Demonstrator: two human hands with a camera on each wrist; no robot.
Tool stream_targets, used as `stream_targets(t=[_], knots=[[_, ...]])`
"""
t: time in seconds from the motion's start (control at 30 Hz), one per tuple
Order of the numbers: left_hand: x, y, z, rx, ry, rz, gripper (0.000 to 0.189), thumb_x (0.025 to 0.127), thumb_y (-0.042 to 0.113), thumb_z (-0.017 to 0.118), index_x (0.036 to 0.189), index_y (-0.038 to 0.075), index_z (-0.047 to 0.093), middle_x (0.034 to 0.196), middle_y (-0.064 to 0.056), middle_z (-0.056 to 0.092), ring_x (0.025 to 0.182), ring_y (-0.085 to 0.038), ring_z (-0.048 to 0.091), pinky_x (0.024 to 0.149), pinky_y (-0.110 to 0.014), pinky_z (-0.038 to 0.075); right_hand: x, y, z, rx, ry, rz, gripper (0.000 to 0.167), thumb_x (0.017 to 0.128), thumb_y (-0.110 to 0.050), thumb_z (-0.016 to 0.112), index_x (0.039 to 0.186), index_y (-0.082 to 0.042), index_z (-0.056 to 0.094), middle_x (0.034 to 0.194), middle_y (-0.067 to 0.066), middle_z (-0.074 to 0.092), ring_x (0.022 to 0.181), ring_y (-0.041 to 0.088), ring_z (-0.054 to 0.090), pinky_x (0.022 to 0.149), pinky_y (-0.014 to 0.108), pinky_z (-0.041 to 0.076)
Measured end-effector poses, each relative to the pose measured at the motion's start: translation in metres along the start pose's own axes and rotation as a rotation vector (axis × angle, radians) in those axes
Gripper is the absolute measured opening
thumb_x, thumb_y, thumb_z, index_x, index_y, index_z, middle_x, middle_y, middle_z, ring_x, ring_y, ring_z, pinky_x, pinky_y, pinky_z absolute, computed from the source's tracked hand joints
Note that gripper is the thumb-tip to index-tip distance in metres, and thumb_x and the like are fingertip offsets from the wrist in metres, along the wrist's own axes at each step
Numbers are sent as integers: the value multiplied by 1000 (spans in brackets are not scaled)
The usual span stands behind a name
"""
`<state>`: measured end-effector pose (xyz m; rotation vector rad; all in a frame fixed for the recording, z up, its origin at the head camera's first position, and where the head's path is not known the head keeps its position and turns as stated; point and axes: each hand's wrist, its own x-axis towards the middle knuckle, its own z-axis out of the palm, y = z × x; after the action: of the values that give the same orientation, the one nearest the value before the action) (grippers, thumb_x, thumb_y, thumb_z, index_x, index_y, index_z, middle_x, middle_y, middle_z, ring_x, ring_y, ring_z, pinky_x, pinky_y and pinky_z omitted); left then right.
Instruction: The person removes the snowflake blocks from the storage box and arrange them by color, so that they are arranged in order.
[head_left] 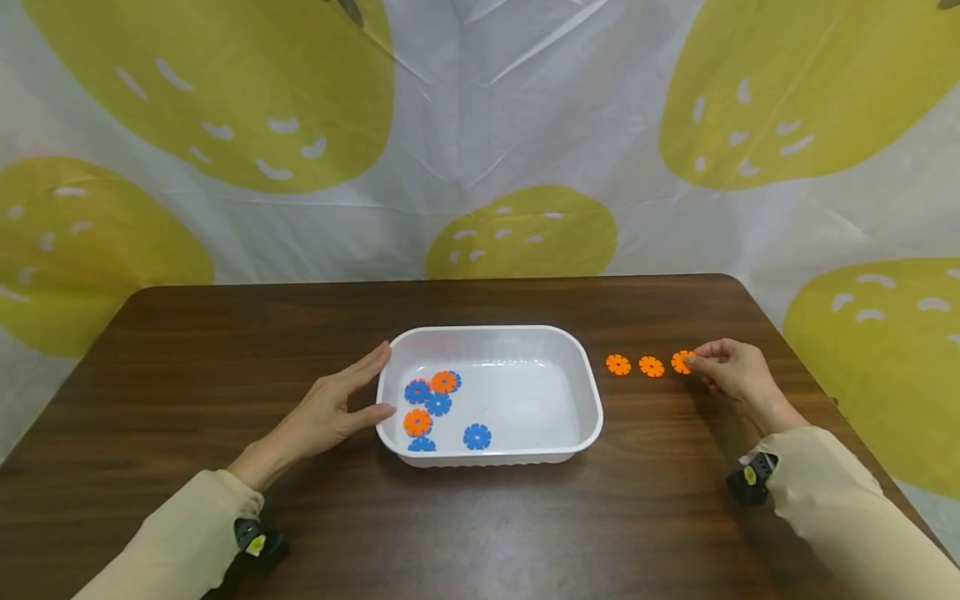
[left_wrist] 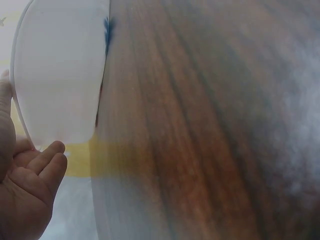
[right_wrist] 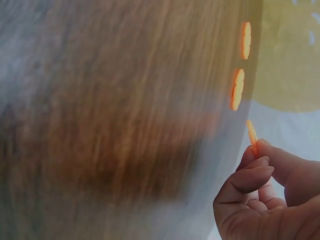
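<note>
Head view: two orange, notched round plastic discs (head_left: pixel 651 367) lie set out on the brown wood-grain table (head_left: pixel 495 525). The right hand (head_left: pixel 738 382) pinches a third disc (head_left: pixel 681 362) beside them. Blue notched plastic discs (head_left: pixel 477 437) and further orange ones (head_left: pixel 417 422) are left in the white rectangular plastic tray (head_left: pixel 532 408).

Left wrist view: left hand (left_wrist: pixel 30 187) spread, touching the tray's end.

Right wrist view: third disc between thumb and finger; table contact cannot be told.
</note>
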<state>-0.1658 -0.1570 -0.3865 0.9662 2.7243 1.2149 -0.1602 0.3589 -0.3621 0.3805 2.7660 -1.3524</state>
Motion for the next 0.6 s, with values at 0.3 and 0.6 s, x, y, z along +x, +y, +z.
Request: stream_targets(t=[0.3,0.6], knots=[[-1,-1,1,-2,-6,-2,78,83,26,72,146,5,31,152,-14,27,137,-32,32,107,-47,32,1,5,1,-54,-13,25,29,93,-16,59,106,10,53,72,-6,55,60,5,49,54,22,50],[-1,0,0,-3,-8,-10,79,83,26,72,146,6,30,153,-14,27,138,-32,31,107,-48,32,6,8,1,-117,7,0,28,91,-14,60,104,11,55,70,-5,58,60,6,49,52,23,49]])
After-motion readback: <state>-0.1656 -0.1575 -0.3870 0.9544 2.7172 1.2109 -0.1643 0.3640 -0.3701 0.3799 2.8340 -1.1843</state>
